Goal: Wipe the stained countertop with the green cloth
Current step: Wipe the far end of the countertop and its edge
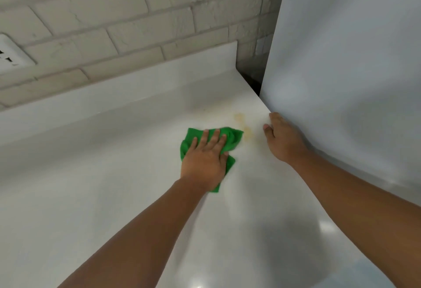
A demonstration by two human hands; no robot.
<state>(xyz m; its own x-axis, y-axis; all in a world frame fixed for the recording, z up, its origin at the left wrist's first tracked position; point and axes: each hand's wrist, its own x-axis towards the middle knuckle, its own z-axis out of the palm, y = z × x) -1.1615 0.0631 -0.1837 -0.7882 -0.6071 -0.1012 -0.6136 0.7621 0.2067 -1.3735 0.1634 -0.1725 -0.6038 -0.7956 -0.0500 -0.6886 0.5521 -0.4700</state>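
A crumpled green cloth [233, 138] lies on the white countertop [102, 174]. My left hand [206, 158] presses flat on the cloth with straight, spread fingers. Just right of the cloth are two yellowish stains, one stain [239, 117] farther back and the other stain [247, 133] touching the cloth's right edge. My right hand [281, 137] rests at the countertop's right edge, its fingers bent over the edge next to a tall grey panel; its fingertips are partly hidden.
A tall grey appliance side [341, 60] stands along the counter's right edge. A low white backsplash [136, 85] and a pale brick-tile wall [136, 14] close the back. A white wall outlet [9, 55] sits at far left.
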